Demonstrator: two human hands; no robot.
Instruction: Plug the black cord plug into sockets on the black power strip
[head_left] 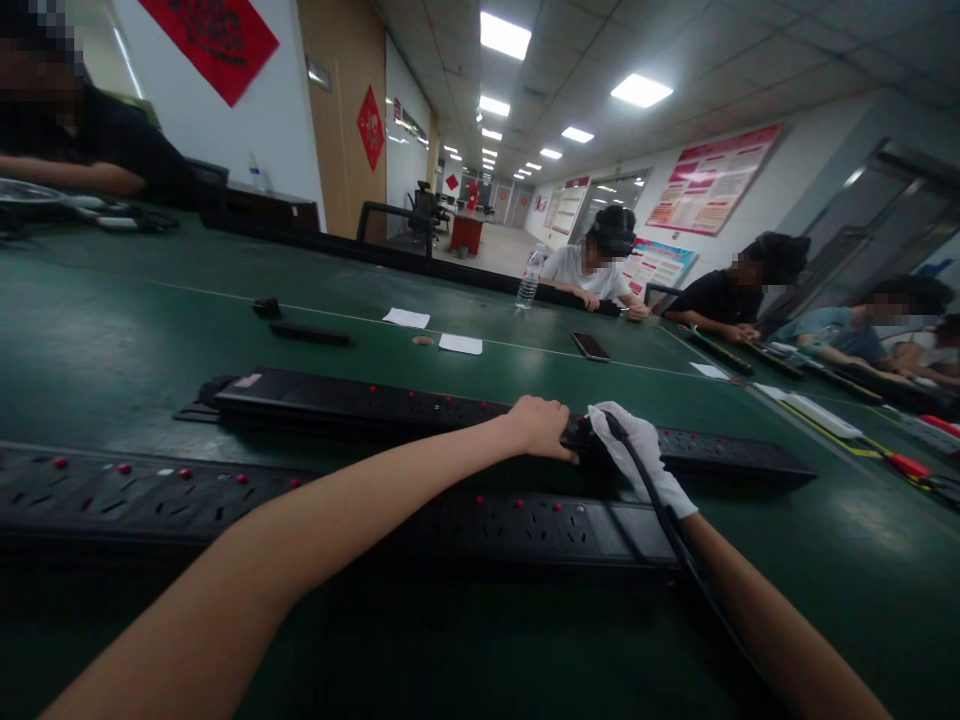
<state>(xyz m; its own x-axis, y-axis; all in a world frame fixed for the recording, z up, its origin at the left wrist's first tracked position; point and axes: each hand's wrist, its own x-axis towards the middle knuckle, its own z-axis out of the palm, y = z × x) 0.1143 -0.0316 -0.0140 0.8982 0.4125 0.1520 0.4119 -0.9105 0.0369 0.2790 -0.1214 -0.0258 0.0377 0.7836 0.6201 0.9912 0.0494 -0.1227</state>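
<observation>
A long black power strip (315, 395) with red indicator lights lies across the green table. My bare left hand (538, 425) is closed over its middle, fingers curled over the far edge. Just to the right, my right hand (630, 450), in a white glove, grips a black plug (579, 432) against the strip's top. From that hand a thick black cable (660, 500) runs down along my right forearm. I cannot tell how far the plug sits in its socket. Nearer to me lies a second black power strip (600, 530), partly hidden behind my left arm.
Beyond the strips are a black bar (309, 334), paper slips (460, 344), a phone (590, 346) and a water bottle (529, 280). A white power strip (825, 415) lies at the right. Several people sit around the table (150, 330).
</observation>
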